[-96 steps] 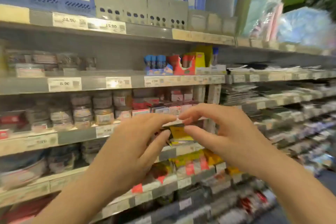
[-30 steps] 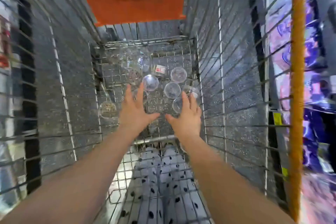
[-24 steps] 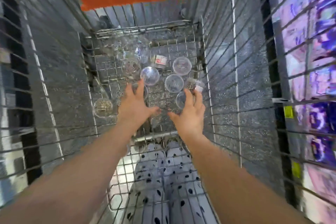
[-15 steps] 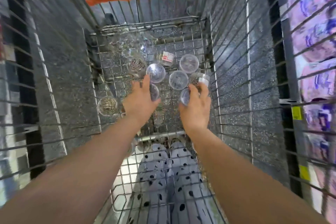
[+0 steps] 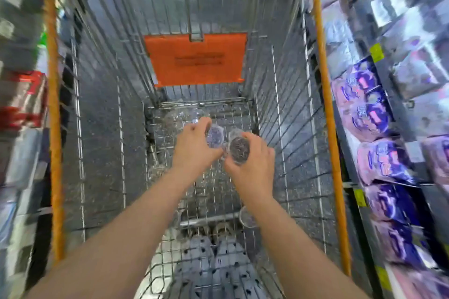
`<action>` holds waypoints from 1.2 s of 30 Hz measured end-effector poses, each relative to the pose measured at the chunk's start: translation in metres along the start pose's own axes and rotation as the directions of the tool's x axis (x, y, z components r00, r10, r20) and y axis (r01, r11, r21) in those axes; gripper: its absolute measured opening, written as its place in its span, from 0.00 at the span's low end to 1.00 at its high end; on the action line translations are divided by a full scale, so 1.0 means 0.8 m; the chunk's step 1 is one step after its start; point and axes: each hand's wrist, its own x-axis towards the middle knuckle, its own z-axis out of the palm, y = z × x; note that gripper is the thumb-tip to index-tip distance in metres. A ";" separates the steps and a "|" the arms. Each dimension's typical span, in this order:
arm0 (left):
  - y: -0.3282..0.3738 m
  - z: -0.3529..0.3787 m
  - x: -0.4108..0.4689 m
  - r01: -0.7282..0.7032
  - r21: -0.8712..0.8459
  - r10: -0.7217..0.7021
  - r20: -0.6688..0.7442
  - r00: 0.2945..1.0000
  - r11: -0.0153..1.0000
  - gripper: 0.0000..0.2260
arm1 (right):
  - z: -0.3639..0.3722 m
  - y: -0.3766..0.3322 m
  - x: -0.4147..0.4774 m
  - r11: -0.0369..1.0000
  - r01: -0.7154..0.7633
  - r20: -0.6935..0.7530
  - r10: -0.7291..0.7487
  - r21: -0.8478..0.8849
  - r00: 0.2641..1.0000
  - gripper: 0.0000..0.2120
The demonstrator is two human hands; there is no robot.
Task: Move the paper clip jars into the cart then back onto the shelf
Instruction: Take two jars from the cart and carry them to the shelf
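Observation:
Both my hands are down inside the wire cart. My left hand grips a clear round paper clip jar by its side. My right hand holds another clear jar full of dark clips, its lid facing me. The two jars sit side by side, almost touching, lifted above the cart floor. A third clear jar shows just behind them. More clear jars lie blurred on the floor grid at the far end, and one jar lies near the close end under my right forearm.
An orange flap hangs on the cart's far wall. Orange rails run along both top edges. Shelves of purple packs stand on the right, blurred shelf goods on the left. My spotted trousers show through the grid below.
Both hands have closed on one jar each and lifted them off the cart floor. The view has tilted up, showing more of the orange flap and the rails.

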 end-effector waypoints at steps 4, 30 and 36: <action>0.039 -0.065 -0.033 -0.113 -0.065 0.109 -0.050 0.993 0.992 0.24 | -0.061 -0.038 -0.011 0.989 0.123 -0.033 -0.120 0.084 0.992 0.26; 0.178 -0.261 -0.439 -0.255 -0.309 -0.037 -0.700 0.714 0.916 0.17 | -0.337 -0.225 -0.218 0.402 0.724 -0.150 -0.810 0.561 0.566 0.27; 0.083 -0.326 -0.571 -0.127 -0.273 -0.160 -0.816 0.556 0.954 0.19 | -0.276 -0.329 -0.329 0.247 0.685 -0.050 -0.922 0.686 0.383 0.25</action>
